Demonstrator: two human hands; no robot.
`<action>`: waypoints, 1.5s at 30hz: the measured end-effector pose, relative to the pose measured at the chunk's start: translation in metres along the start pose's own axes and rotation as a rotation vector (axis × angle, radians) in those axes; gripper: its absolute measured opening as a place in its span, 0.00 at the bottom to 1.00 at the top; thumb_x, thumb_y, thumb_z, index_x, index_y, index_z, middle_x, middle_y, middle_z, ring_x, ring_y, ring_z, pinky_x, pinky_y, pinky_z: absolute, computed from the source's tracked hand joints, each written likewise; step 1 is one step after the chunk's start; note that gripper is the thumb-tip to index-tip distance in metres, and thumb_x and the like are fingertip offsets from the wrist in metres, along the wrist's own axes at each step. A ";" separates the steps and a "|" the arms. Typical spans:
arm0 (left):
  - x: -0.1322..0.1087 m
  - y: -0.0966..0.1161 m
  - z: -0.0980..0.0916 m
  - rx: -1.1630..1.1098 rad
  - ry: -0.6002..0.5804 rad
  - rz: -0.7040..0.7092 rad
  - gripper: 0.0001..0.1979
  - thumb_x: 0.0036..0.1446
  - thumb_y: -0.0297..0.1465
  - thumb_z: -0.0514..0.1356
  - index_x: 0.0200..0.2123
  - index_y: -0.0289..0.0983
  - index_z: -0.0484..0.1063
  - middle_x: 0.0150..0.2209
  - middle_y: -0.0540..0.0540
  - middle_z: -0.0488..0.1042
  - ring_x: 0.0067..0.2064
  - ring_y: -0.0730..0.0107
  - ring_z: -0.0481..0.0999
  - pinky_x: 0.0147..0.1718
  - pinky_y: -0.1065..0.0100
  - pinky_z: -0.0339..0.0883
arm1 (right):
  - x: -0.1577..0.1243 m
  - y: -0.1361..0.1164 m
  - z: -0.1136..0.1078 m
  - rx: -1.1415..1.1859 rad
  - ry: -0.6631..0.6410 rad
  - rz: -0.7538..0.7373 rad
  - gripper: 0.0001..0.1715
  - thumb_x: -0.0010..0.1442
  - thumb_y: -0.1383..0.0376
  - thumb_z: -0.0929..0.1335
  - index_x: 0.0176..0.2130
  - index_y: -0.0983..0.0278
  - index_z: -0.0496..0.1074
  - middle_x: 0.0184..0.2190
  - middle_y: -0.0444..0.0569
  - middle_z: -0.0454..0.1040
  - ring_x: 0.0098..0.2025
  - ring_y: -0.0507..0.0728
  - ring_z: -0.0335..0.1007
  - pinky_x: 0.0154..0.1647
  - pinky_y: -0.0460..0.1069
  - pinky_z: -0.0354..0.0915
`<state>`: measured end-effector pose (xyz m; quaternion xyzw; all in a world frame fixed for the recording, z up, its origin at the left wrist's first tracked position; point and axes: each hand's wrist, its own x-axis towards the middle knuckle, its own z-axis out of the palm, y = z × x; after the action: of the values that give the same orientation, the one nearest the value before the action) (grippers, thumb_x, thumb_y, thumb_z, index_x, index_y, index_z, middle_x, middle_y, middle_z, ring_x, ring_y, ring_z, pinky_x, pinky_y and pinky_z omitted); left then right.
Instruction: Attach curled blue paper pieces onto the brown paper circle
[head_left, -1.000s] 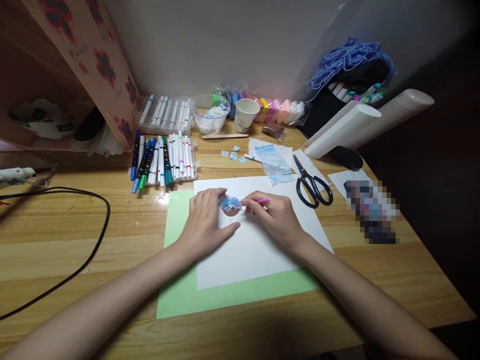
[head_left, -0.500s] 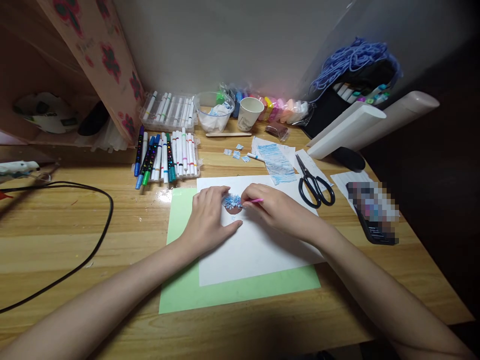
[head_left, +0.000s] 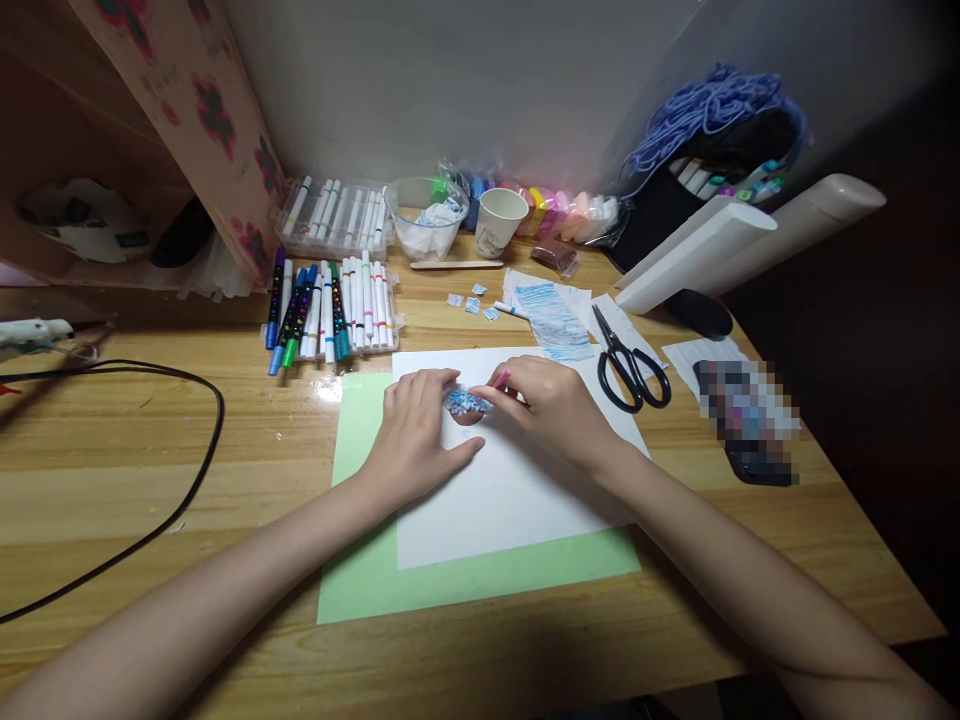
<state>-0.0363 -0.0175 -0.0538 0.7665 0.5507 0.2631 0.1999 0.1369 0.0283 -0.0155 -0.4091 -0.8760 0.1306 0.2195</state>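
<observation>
1. Head view: the left hand point(head_left: 416, 435) lies palm-down on the white sheet point(head_left: 510, 500). Its fingers are pressed together, and their tips touch the left edge of a cluster of blue paper bits point(head_left: 465, 401). The thumb stretches out below the cluster. This flat hold appears to pin the sheet and cluster against shifting.
2. The right hand point(head_left: 555, 405) pinches a thin pink stick point(head_left: 501, 379) between thumb and forefinger. The stick's lower end meets the cluster's right edge. Such a short grip suits fine work.
3. The cluster sits on a small brown disc point(head_left: 466, 417) on the upper part of the white sheet, between both hands.
4. The white sheet lies on a green sheet point(head_left: 360, 590) on the bench point(head_left: 187, 480), probably as an underlay that spares the wood.
5. Scissors point(head_left: 630, 362) and a blue-scribbled paper point(head_left: 551, 315) lie near the right hand, within reach. Markers point(head_left: 330, 315) lie beyond the left hand.
</observation>
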 end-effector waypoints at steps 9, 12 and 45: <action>0.000 0.000 0.000 -0.003 -0.006 -0.008 0.29 0.49 0.38 0.63 0.52 0.40 0.56 0.50 0.42 0.66 0.52 0.54 0.63 0.49 0.55 0.56 | 0.001 0.005 -0.014 0.169 -0.251 -0.101 0.08 0.62 0.72 0.62 0.36 0.64 0.69 0.34 0.50 0.72 0.37 0.55 0.68 0.38 0.49 0.63; 0.000 0.000 0.000 0.001 -0.002 -0.003 0.29 0.49 0.38 0.62 0.52 0.39 0.55 0.50 0.42 0.66 0.52 0.54 0.63 0.49 0.55 0.56 | 0.003 0.005 -0.021 0.190 -0.328 -0.114 0.10 0.61 0.74 0.61 0.36 0.64 0.69 0.35 0.50 0.72 0.38 0.55 0.68 0.38 0.49 0.63; -0.004 -0.001 -0.003 -0.060 0.056 0.006 0.31 0.47 0.37 0.64 0.52 0.37 0.56 0.50 0.39 0.67 0.52 0.55 0.67 0.51 0.53 0.61 | -0.045 0.015 0.029 0.838 0.268 0.273 0.16 0.66 0.57 0.59 0.34 0.63 0.68 0.27 0.45 0.70 0.28 0.51 0.65 0.30 0.47 0.64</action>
<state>-0.0402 -0.0209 -0.0528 0.7542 0.5457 0.3013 0.2066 0.1588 0.0015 -0.0594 -0.4102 -0.6495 0.4471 0.4582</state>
